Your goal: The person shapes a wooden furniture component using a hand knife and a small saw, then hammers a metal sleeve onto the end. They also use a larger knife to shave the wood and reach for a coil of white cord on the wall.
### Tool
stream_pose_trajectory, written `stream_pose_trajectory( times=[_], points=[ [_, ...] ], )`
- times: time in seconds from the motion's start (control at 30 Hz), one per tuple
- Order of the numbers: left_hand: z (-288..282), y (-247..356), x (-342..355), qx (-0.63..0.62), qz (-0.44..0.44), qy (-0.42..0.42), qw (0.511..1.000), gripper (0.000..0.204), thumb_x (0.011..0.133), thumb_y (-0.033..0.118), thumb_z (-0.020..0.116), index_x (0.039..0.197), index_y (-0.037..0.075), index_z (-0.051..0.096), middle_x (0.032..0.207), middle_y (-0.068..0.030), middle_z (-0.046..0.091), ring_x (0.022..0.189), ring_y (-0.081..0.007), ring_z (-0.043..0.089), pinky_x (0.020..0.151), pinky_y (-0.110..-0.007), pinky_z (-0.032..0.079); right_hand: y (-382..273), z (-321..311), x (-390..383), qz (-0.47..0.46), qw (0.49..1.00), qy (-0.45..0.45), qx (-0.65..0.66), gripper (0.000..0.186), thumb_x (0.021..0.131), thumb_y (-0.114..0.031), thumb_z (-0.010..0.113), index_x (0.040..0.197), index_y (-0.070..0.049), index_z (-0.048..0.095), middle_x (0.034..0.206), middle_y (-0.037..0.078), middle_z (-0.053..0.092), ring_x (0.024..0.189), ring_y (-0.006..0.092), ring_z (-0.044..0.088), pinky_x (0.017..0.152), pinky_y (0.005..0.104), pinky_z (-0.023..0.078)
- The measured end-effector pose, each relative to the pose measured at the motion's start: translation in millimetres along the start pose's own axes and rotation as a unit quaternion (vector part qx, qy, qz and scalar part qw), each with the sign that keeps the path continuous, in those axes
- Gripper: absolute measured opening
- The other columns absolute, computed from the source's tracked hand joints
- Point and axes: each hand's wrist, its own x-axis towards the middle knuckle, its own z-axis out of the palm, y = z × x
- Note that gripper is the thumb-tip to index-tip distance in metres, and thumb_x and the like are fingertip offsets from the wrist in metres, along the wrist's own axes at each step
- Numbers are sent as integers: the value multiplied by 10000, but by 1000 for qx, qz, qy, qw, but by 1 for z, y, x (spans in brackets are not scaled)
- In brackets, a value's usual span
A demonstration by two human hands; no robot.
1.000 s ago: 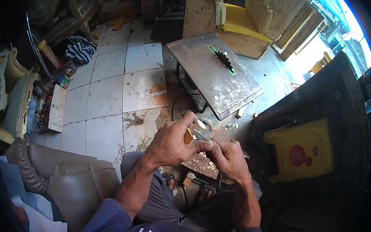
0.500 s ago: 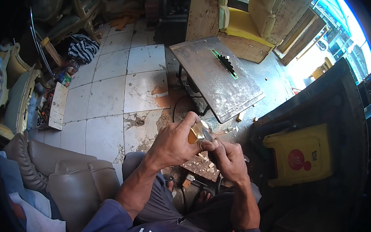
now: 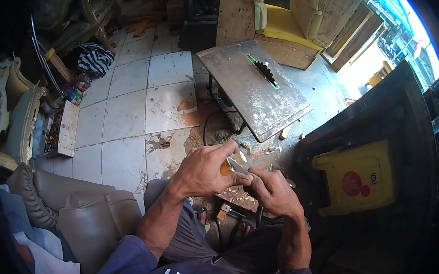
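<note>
My left hand (image 3: 203,170) is closed round a small yellow-orange wood piece (image 3: 225,168), most of it hidden by the fingers. From my right hand (image 3: 278,195), closed on its mostly covered handle, a knife points left with its blade (image 3: 237,166) lying against the wood. The left thumb reaches across to the base of the blade, near the right thumb. Below both hands, pale shavings and chips lie on a brown board (image 3: 241,199) between my feet.
Ahead stands a table saw (image 3: 254,94) with its toothed blade raised. A yellow plastic panel (image 3: 359,179) leans within a dark frame at right. Brown cushions (image 3: 93,224) lie at left, a toolbox (image 3: 67,129) beyond. A yellow-seated chair (image 3: 287,26) stands at the back.
My right hand has shifted slightly right and down, and the knife blade now lies flatter across the wood. My left hand keeps its hold. The whole view has tilted a little.
</note>
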Motion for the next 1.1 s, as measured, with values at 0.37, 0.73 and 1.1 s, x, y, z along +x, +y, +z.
stream_pose_trajectory(
  times=[0.37,0.73,1.1],
  points=[
    [7,0,2,-16,-27,59,998,746,821,654,790,1145,30,542,912,-202,700,902,-409,734,759,-475,552,0,14,0,13,993,68,97,318,1103,-219,479,951,20,625,677,109,601,594,184,572,584,365,458],
    [-1,5,-2,-28,-7,-35,999,715,833,653,782,1160,53,572,908,-188,722,915,-410,731,793,-451,550,1,0,-2,76,984,-80,139,321,1084,-240,456,1056,12,653,742,111,615,679,210,581,664,390,475],
    [6,0,0,32,43,92,994,730,831,667,774,1091,24,546,833,-193,694,797,-400,732,669,-463,553,-7,26,-4,-13,993,111,37,248,1080,-175,495,970,15,611,679,160,603,592,279,623,592,396,475]
  ],
)
